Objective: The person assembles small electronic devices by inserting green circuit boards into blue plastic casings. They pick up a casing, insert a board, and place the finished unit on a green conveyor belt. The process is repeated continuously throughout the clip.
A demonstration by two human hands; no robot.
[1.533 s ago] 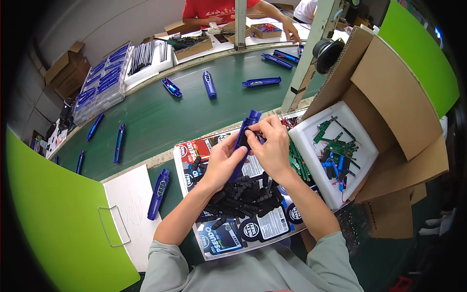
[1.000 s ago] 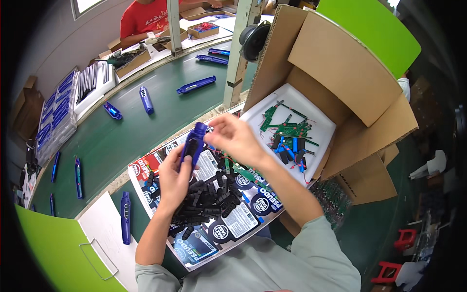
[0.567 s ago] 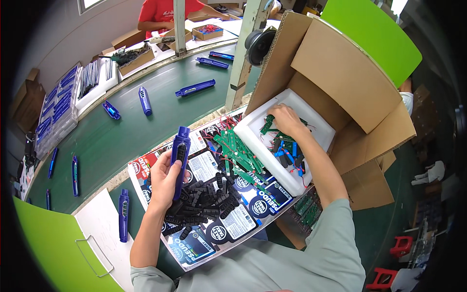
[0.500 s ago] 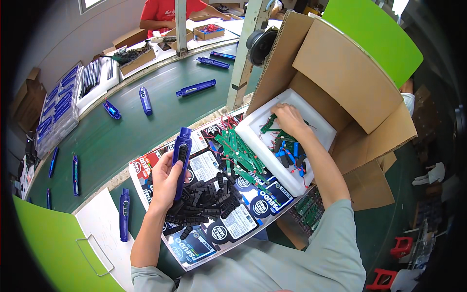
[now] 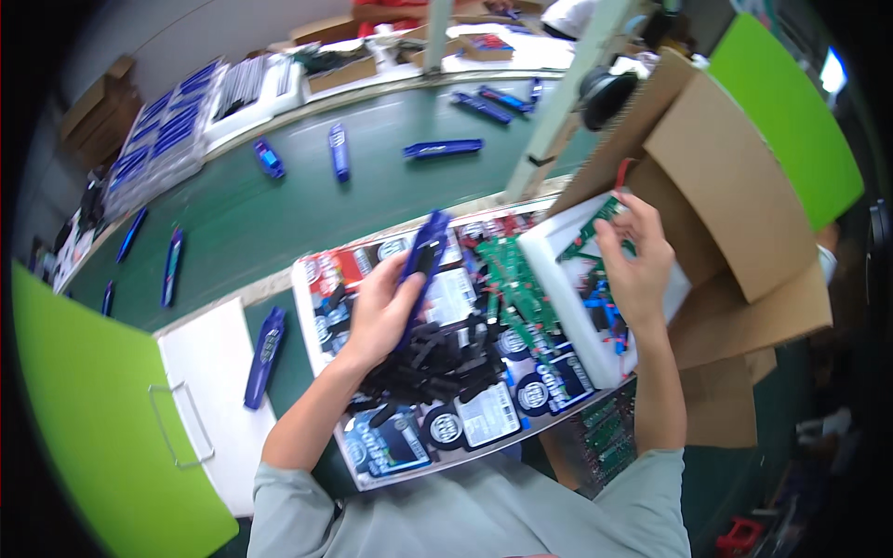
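My left hand [image 5: 381,312] is closed around a long dark-blue plastic casing [image 5: 435,228], tilted over the board, with a dark insert along its face. Above the white foam tray [image 5: 547,279], my right hand [image 5: 644,265] pinches a green circuit board [image 5: 595,226] with a red wire rising from it. Green circuit boards [image 5: 507,279] with red wires lie heaped between my hands. Below my left hand spreads a pile of black ribbed plastic pieces [image 5: 437,367]. The foam tray also holds blue cylindrical parts [image 5: 614,321] on wires.
An open cardboard box [image 5: 726,177] stands behind the tray at the right. Several blue casings lie on the green belt [image 5: 298,219] beyond the sticker-covered board [image 5: 484,418]. One blue casing [image 5: 266,358] rests left of it. A metal post [image 5: 567,112] rises at the belt's edge.
My right hand has lifted from the foam tray with a green circuit board. My left hand still holds the blue casing, now more tilted. The whole view has shifted and blurred.
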